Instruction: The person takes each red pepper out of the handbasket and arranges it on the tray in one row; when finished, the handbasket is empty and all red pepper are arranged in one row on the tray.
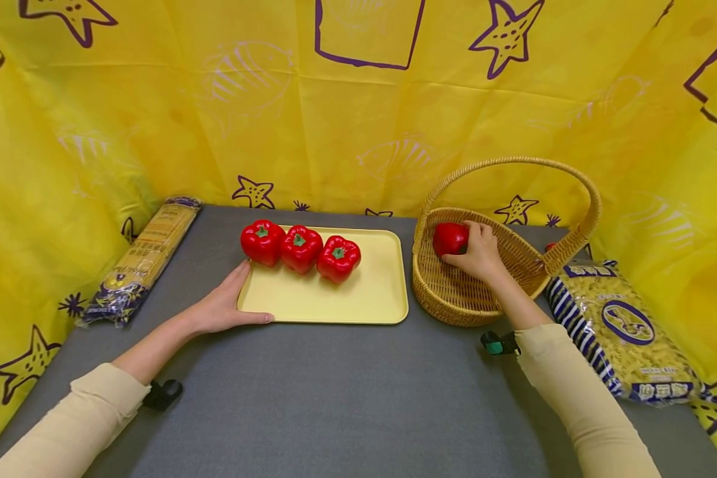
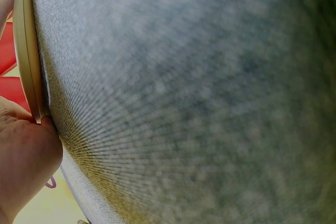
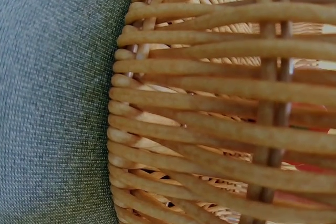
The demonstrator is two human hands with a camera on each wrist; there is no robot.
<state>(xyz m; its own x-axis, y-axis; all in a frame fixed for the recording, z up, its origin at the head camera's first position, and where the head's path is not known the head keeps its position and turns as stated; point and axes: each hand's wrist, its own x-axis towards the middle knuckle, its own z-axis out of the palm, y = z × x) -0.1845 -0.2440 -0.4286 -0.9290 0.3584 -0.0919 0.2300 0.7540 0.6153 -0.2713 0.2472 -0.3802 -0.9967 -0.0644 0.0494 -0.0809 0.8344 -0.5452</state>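
Observation:
Inside the wicker basket (image 1: 448, 309), my right hand (image 1: 480, 252) grips a red bell pepper (image 1: 448, 239) between fingers and thumb. The right wrist view looks onto the woven side of the basket, with traces of red showing through the gaps. My left hand (image 1: 227, 307) rests at the near left corner of a pale yellow tray (image 1: 370, 299), fingers stretched along its left edge and thumb along its front edge. Three more bell peppers, one left (image 1: 263, 241), one middle (image 1: 301, 249) and one right (image 1: 338, 259), stand in a row on the tray, green stems up.
A long pack of spaghetti (image 1: 146, 259) lies left of the tray. At the right, beside the basket, is a bag of pasta (image 1: 627, 332). The basket's tall handle (image 1: 514, 160) arches over it. Behind the grey table (image 1: 334, 398) hangs a yellow curtain (image 1: 346, 133).

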